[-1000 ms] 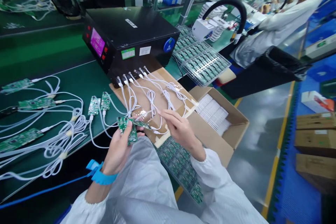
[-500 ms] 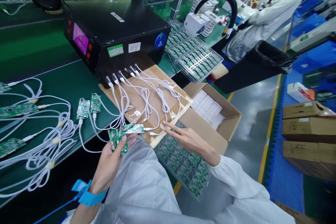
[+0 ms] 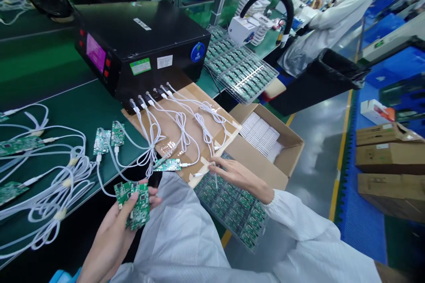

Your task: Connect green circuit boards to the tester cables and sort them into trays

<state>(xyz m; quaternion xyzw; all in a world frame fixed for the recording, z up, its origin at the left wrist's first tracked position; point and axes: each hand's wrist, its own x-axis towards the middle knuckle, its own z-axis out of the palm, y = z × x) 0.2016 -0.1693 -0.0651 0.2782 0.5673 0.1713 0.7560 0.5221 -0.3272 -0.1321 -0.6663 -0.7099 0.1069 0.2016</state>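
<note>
My left hand (image 3: 121, 214) is closed around a small stack of green circuit boards (image 3: 138, 205), thumb on top, held low in front of the bench edge. At the cardboard's edge, my right hand (image 3: 235, 176) pinches a thin white cable (image 3: 215, 180), one end of which hangs below the fingers. Another circuit board (image 3: 168, 165) lies on the cardboard sheet (image 3: 172, 130) with a white cable plugged into it. Between my hands, a loose white plug (image 3: 198, 175) rests on the cardboard's taped edge. Two more cabled boards (image 3: 102, 140) lie on the green bench to the left.
A black tester box (image 3: 142, 31) with a pink screen feeds several white cables. Bundled cables (image 3: 71, 177) cover the left bench. Trays of boards (image 3: 232, 208) sit below my right hand, beside an open carton (image 3: 294, 159). A co-worker's white sleeve (image 3: 345, 13) is far right.
My left hand has drawn down and left with its boards, away from the board on the cardboard. My right fingers, stretched out before, have closed on a cable.
</note>
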